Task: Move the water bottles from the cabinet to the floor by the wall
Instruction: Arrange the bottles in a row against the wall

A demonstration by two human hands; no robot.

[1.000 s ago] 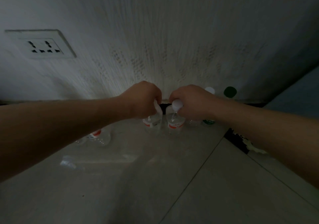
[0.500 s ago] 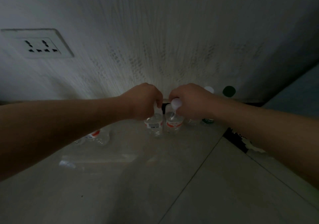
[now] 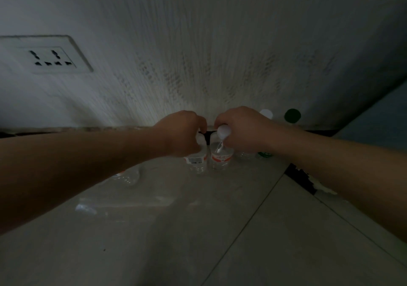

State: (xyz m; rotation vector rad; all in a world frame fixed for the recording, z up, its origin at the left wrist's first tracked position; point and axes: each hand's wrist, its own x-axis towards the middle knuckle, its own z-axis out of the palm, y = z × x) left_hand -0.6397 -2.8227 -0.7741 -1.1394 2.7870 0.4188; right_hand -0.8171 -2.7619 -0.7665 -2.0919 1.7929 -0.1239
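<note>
Two clear water bottles with red-and-white labels stand side by side on the floor at the foot of the wall. My left hand point(image 3: 182, 136) grips the top of the left bottle point(image 3: 197, 161), hiding its cap. My right hand point(image 3: 240, 129) grips the neck of the right bottle point(image 3: 221, 159), whose white cap shows beside my fingers. Right of them stand a white-capped bottle point(image 3: 266, 114) and a green-capped bottle point(image 3: 292, 115), mostly hidden behind my right forearm. Another clear bottle point(image 3: 126, 176) sits further left, partly hidden under my left forearm.
The textured wall point(image 3: 209, 54) rises straight ahead, with a socket plate point(image 3: 49, 56) at the upper left. Pale floor tiles point(image 3: 198, 230) fill the foreground. A dark broken skirting strip point(image 3: 301, 176) runs along the right. The scene is dim.
The left bottle has come down from a tilt to upright on the floor next to the right one. Both hands have stayed on the bottle tops, barely shifting.
</note>
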